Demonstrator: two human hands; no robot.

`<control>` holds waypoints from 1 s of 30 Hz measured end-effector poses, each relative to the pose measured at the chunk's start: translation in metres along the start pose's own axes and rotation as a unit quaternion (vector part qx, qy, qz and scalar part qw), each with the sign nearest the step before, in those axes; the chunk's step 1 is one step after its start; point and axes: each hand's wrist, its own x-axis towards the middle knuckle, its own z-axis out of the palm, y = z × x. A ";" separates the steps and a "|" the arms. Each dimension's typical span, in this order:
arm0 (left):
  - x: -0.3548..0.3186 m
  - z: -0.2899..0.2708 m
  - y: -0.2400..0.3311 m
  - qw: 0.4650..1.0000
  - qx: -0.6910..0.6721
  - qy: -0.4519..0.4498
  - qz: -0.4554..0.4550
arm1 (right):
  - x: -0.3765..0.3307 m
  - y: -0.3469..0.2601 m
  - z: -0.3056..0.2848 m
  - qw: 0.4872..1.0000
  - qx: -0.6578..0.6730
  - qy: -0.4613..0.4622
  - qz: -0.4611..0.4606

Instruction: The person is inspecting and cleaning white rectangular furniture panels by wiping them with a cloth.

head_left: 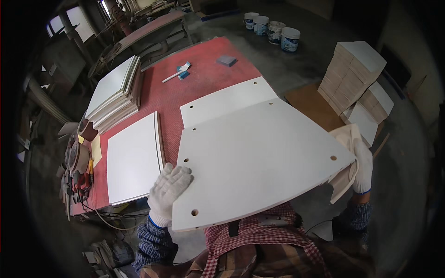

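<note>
A large white panel (259,157) with round holes near its edges lies tilted across the front of the table, close to my body. My left hand (169,192), in a white knit glove, grips the panel's left edge, its fingers bent over the top face. At the right edge my right hand (363,162), gloved too, is closed on a cream cloth (342,184) that wraps around the panel's side. The right fingertips are hidden by the cloth. Another white panel (227,103) with holes shows from beneath the far edge of the first.
The red-topped table (162,97) bears white panels (132,162) at left and a taller panel stack (113,88) behind. A grey block (226,60) and a white stick (172,77) lie farther back. Stacked boards (354,69) stand right; paint buckets (290,40) behind; cables (109,224) hang left.
</note>
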 end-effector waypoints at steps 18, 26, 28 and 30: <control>0.095 0.125 -0.138 0.869 -0.346 0.252 -0.247 | 0.213 0.017 0.194 0.972 -0.184 -0.023 -0.147; 0.053 0.101 -0.046 0.868 -0.223 0.176 -0.407 | 0.199 0.039 0.178 0.938 -0.310 -0.006 -0.155; 0.035 0.107 -0.037 0.856 -0.240 0.113 -0.444 | 0.194 0.058 0.171 0.889 -0.438 -0.042 -0.123; 0.028 0.111 -0.029 0.849 -0.213 0.074 -0.478 | 0.197 0.078 0.162 0.874 -0.473 -0.059 -0.098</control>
